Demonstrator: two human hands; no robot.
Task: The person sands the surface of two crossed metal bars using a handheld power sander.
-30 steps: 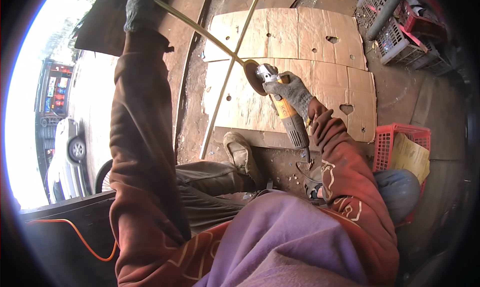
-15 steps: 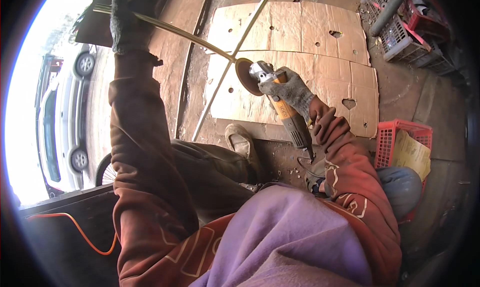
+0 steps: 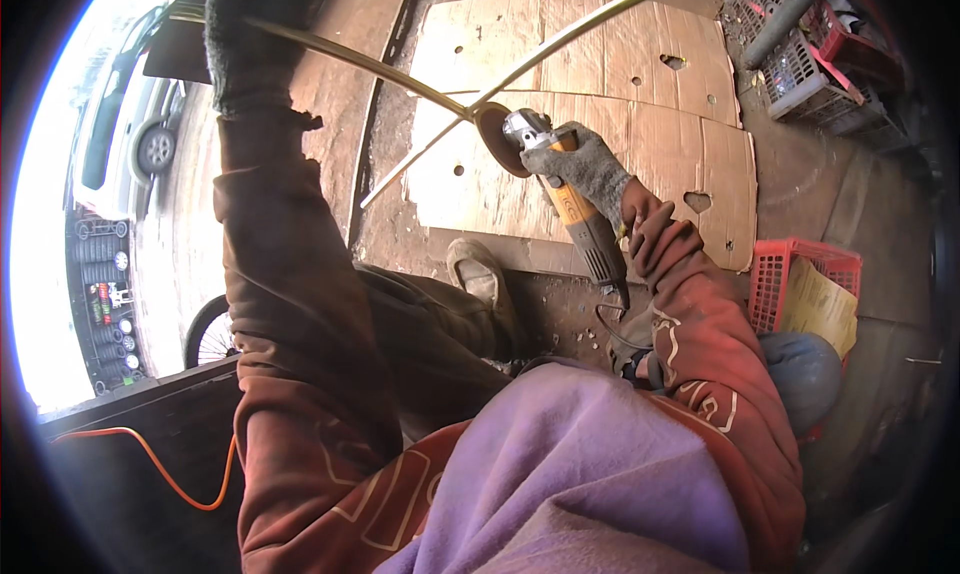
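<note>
My right hand (image 3: 592, 164), in a grey knit glove, is wrapped round a yellow and black angle grinder (image 3: 570, 202). The grinder's disc (image 3: 497, 139) stands on edge against the joint where thin brass-coloured metal rods cross. These rods form a frame (image 3: 370, 66) held up over the cardboard. At the upper left, my gloved left hand (image 3: 232, 59) is closed on one rod of the frame; its fingertips are in shadow and partly cut off by the picture edge.
Flattened cardboard (image 3: 600, 64) with torn holes covers the ground ahead. On the right stand a red plastic crate (image 3: 775, 289) and stacked crates (image 3: 800, 69). My shoe (image 3: 480, 279) is close to the cardboard. An orange cord (image 3: 165, 464) lies at lower left, and a vehicle (image 3: 115, 139) is outside.
The metal frame has turned: the crossing rod's far end swung right and its near end rose leftward. My left hand shifted slightly left. The grinder stays at the joint.
</note>
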